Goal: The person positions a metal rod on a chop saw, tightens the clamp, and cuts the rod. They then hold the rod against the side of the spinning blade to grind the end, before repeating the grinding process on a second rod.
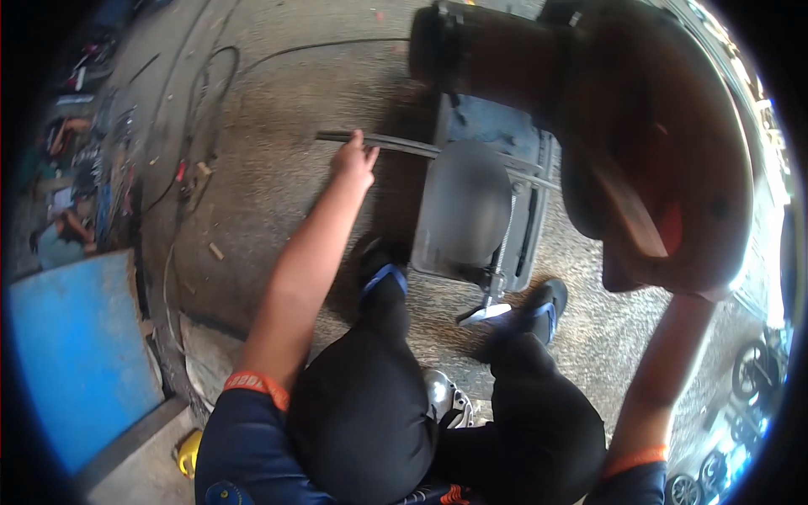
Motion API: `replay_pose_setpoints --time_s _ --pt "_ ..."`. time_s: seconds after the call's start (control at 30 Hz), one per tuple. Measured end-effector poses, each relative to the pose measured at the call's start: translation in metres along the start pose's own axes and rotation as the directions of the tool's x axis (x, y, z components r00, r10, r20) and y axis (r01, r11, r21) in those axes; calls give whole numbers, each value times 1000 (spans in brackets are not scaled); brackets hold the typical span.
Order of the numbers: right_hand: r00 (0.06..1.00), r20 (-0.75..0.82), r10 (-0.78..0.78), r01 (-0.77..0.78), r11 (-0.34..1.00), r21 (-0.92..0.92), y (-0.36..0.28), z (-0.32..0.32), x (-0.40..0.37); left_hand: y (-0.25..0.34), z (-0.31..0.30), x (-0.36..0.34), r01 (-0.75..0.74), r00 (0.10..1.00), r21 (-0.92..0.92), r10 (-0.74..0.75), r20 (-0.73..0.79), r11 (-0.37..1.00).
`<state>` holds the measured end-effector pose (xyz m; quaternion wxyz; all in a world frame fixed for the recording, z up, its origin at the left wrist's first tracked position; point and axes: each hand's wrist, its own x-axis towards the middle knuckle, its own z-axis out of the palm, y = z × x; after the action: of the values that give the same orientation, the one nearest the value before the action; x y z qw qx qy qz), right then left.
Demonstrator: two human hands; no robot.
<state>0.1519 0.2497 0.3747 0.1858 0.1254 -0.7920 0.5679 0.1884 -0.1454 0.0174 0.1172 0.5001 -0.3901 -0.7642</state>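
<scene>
Observed: left hand (353, 162) closed around metal bar (404, 144) laid across cut-off saw (497, 135); right hand hidden behind guard (673, 151), grip cannot be told; judged stage: positioning stock; next move calls for bar held steady.

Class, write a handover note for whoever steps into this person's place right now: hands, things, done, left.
Left hand: grip on the free end of the metal bar.
Right hand: hidden behind the raised saw head.
The bar lies across the saw base on the floor.
Done: bar set across the base.
Left: bar looks uncut, head up.
</scene>
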Motion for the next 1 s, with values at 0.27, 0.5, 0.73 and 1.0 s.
replay_pose_setpoints --time_s 0.27,0.5,0.73,1.0 --pt "973 188 135 -15 847 -532 -38 29 -2 0 0 -2 26 1000 -97 -27 -4 995" --pt "975 182 127 -74 959 -272 -30 43 -34 -1 -1 0 18 1000 -89 -19 -14 996" --pt "981 63 182 -171 974 -147 -14 32 -48 -3 0 9 10 999 -38 -11 -40 999" --pt "999 -4 -52 52 997 -62 41 24 -86 -3 -3 19 18 999 -31 -19 -28 999"
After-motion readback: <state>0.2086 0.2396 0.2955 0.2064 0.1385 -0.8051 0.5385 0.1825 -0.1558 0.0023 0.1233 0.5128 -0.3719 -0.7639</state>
